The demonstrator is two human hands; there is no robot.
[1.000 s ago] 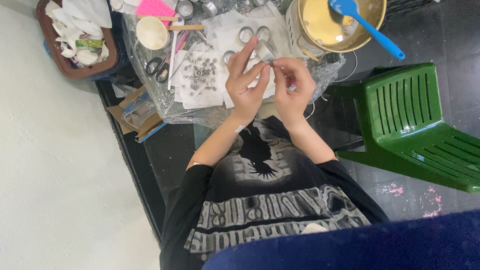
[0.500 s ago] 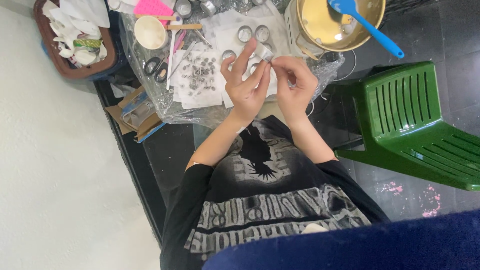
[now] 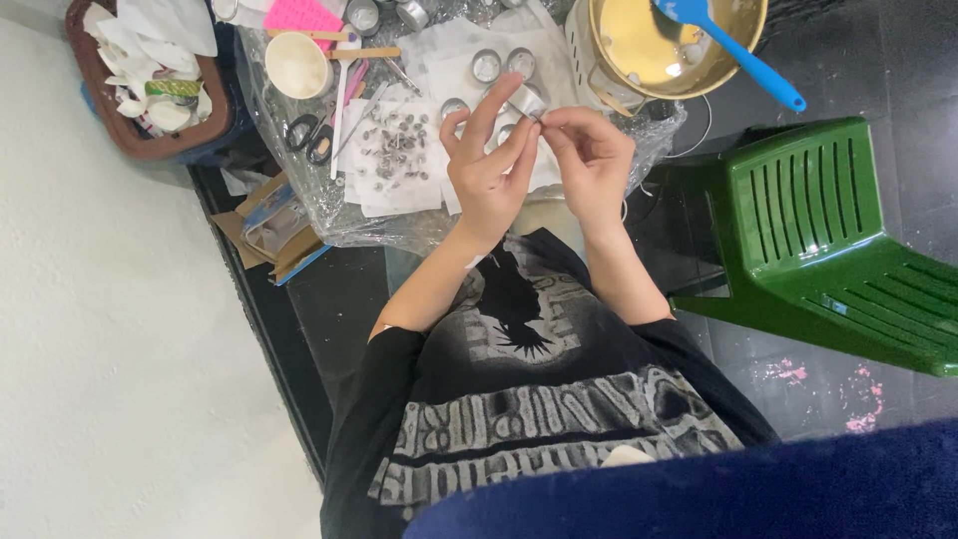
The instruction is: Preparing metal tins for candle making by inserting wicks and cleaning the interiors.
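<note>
Fingers (image 3: 511, 150) of the left hand (image 3: 489, 170) are pinched around a small silver metal cup (image 3: 526, 101), which is held above the plastic-covered table (image 3: 399, 220), and the fingertips of the right hand (image 3: 591, 160) are pressed against the same cup from the other side; what is done at its rim is too small to be made out. A green plastic chair (image 3: 828, 230) is seen to the right on the dark floor, its far end cut off by the frame edge. A blue cloth edge (image 3: 699, 489) hides the lower part of the picture. A round metal pot (image 3: 639, 50) with yellowish contents is cut off at the top, and a blue spatula (image 3: 733, 55) is rested in it. A brown tray (image 3: 150, 90) of white scraps is placed at the upper left, partly out of frame. A small cardboard box (image 3: 269, 225) is wedged beside the table, its contents blurred. A cream bowl (image 3: 296, 64) and black-handled scissors (image 3: 307, 135) are laid near a sheet scattered with small metal pieces (image 3: 394, 145), which cannot be told apart. More silver cups (image 3: 499, 66) are set just beyond the hands. Both forearms are raised from the lap, wrists bent inward, with the left index finger extended upward past the cup.
</note>
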